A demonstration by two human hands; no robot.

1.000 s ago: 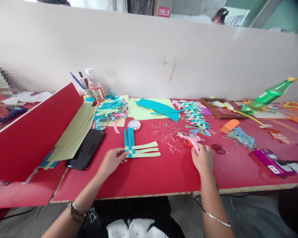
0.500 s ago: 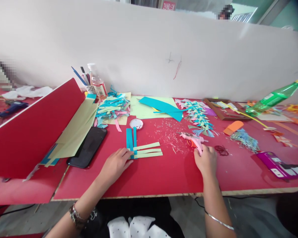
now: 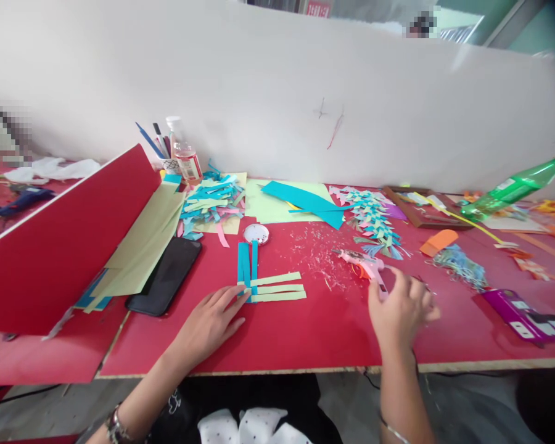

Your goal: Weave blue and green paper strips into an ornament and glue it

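My left hand [image 3: 214,322] lies flat on the red table, fingers stretched out, its fingertips touching the crossing of some woven paper strips. Blue strips [image 3: 243,262] point away from me and pale green strips [image 3: 280,288] point right. My right hand [image 3: 400,305] is raised beside a pink hot glue gun [image 3: 370,266], with thumb and fingers apart. The glue gun rests on the table, its nozzle toward the left, and the handle's end is partly behind my thumb. A small round white lid [image 3: 256,234] sits at the far end of the blue strips.
A black phone [image 3: 164,277] and a standing red board [image 3: 74,240] are on the left. Behind lie a heap of cut strips [image 3: 213,200] and a woven paper piece [image 3: 372,216]. A green bottle [image 3: 513,188] leans at right, near a purple box-like item [image 3: 520,314].
My right hand has let go of the glue gun's handle and opened, shifting slightly right. My left hand stays on the strips, its fingers a little more spread.
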